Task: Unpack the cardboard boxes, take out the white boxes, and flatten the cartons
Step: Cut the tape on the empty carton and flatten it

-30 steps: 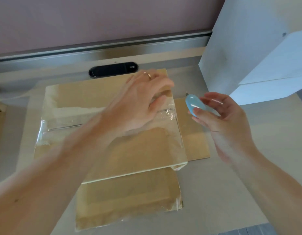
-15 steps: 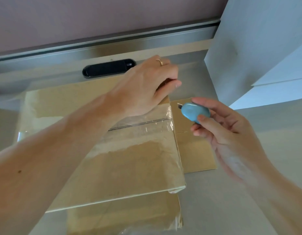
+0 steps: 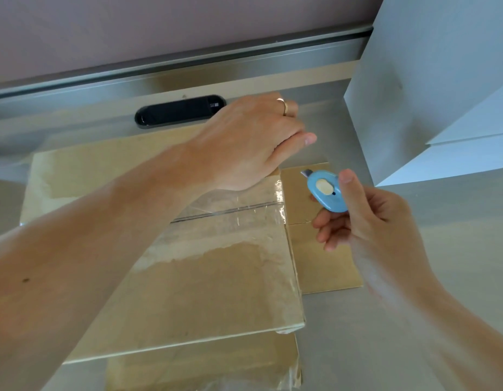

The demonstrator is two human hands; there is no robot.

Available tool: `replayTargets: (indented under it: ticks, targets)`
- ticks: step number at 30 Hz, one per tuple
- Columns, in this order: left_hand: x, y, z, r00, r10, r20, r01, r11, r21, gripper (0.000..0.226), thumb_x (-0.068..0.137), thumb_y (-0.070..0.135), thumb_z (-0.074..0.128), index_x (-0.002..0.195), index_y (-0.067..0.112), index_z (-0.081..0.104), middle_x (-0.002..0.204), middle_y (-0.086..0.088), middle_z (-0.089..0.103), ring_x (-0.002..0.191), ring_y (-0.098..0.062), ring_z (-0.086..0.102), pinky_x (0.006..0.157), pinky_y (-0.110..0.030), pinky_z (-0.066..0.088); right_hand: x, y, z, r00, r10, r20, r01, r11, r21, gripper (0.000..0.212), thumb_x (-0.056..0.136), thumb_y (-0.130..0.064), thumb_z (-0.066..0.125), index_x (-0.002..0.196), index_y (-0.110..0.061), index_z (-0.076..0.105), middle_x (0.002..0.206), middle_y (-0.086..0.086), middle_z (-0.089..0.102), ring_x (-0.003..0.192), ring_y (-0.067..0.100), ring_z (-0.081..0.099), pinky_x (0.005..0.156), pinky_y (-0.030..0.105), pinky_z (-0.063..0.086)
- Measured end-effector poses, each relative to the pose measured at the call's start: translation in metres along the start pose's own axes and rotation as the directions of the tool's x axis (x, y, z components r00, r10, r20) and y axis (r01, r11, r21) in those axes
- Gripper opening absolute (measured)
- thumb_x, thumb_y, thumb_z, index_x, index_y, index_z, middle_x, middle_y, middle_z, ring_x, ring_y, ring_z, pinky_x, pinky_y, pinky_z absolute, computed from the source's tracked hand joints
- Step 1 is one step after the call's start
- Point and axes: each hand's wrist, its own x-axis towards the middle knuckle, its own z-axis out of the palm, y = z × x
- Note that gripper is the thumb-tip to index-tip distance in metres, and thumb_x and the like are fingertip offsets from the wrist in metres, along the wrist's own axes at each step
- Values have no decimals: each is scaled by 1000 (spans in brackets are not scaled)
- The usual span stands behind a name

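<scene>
The taped carton [image 3: 188, 277] lies at the middle of the bench [image 3: 385, 334], gripped at its 1 o'clock corner by the left hand [image 3: 253, 142], fingers curled over the far edge; a blue box cutter [image 3: 326, 194], blade [image 3: 305, 173] bared, is pinched in the right hand [image 3: 380, 230] at 3 o'clock. If the tape seam [image 3: 230, 211] is cut toward the steadying thumb [image 3: 304, 141], it could be nicked; too deep a stroke could score the contents.

One taped carton [image 3: 216, 277], one cutter [image 3: 325, 194], two hands [image 3: 250, 142] [image 3: 377, 227]

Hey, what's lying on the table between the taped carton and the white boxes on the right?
In the head view, a flat cardboard sheet beside the carton, then bare tabletop up to the white boxes.
</scene>
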Motion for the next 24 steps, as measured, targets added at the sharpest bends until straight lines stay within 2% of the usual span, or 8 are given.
replayTargets:
  ticks: [3,5,8,11,19,24]
  targets:
    - [2,0,1,999,-13,30,13,1000,-1,58,107,47,21,88,16,66,87,4,53,89,-20,51,84,-46,47,2,0,7,999,-33,11,34,999,-36,43,109,-36,47,85,-11,72,55,9,64,40,16,54,37,24,42]
    - [3,0,1,999,-23,36,23,1000,-1,51,107,47,21,82,20,57,88,5,52,89,-18,50,83,-44,47,4,0,10,998,-54,25,56,998,-43,38,110,-32,46,88,-14,70,53,8,62,38,16,51,35,24,39]
    - [3,-1,1,999,-27,22,27,1000,-6,41,108,46,21,82,27,47,90,6,51,91,-16,49,79,-40,47,6,2,12,997,-54,63,57,997,-49,35,109,-33,49,88,-13,70,51,6,60,38,15,48,35,22,36]
    - [3,-1,2,999,-32,15,32,999,-8,40,108,46,21,83,28,47,92,6,52,94,-17,52,79,-39,47,7,3,12,992,-79,96,89,990,-108,36,109,-35,50,85,-18,71,51,5,59,39,17,48,39,21,35]
    - [2,-2,3,999,-34,-13,34,999,-42,40,107,47,20,84,27,46,94,5,53,95,-17,52,77,-34,44,10,2,8,981,-105,162,128,982,-137,35,108,-38,51,82,-28,71,53,3,57,42,14,44,43,20,37]
    - [2,-3,3,1000,-25,-12,25,999,-36,39,107,47,20,83,29,45,94,6,52,96,-16,52,74,-31,38,13,-1,2,968,-125,216,164,971,-171,31,108,-36,51,85,-31,72,56,2,56,46,13,44,46,17,36]
